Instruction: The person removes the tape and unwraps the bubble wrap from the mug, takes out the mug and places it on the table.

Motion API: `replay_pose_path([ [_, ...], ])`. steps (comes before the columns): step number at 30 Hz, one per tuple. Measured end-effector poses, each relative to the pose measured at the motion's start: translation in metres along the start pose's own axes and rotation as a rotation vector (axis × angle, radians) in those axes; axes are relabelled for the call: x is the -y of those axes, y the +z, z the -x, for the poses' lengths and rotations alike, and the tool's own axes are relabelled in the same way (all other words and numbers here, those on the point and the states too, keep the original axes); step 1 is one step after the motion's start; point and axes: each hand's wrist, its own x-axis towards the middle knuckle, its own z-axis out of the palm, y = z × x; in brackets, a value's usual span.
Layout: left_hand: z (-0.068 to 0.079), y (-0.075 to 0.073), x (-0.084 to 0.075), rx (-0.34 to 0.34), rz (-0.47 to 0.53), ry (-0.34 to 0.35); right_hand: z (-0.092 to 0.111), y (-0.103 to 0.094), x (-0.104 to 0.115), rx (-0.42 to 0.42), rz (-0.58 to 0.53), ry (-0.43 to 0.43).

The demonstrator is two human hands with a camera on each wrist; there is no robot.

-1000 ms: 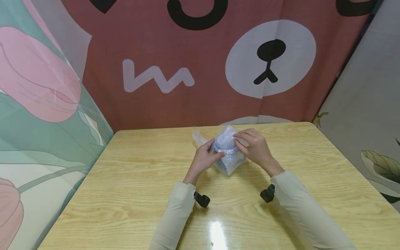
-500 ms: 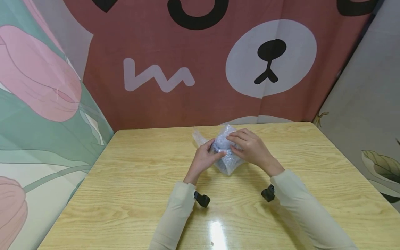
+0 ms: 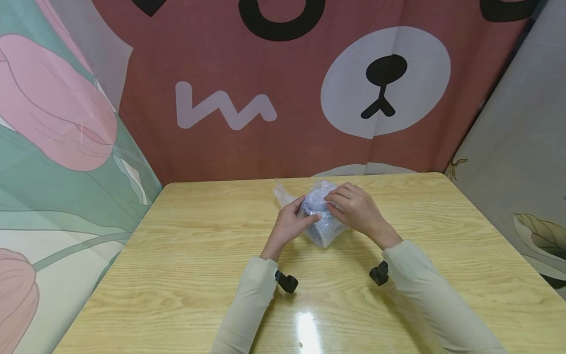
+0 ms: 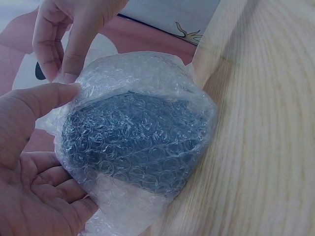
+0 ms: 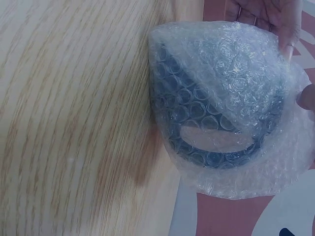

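Note:
A dark blue mug stands on the table, wrapped in clear bubble wrap. Through the layers its looped handle shows in the right wrist view, on the right hand's side. My left hand grips the wrapped mug from the left, with the thumb at the rim and the fingers curled along the side. At the top right, my right hand pinches the gathered wrap near the mouth between thumb and fingers. The mug's mouth is covered by the bunched wrap.
A loose tail of bubble wrap sticks out at the back left. The wooden table ends just behind the mug at a printed bear curtain. Small black cameras sit at both wrists.
My right hand has shifted slightly left over the mouth, and the wrap's upright top flap has folded lower. The left hand keeps its grip in place.

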Motion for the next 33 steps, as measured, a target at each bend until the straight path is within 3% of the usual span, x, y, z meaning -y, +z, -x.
replay_pose_path([
  [33,-0.0006,0.0003,0.0003,-0.004,-0.019,-0.006,0.0041,-0.003,0.0013,-0.128,-0.103,0.192],
])
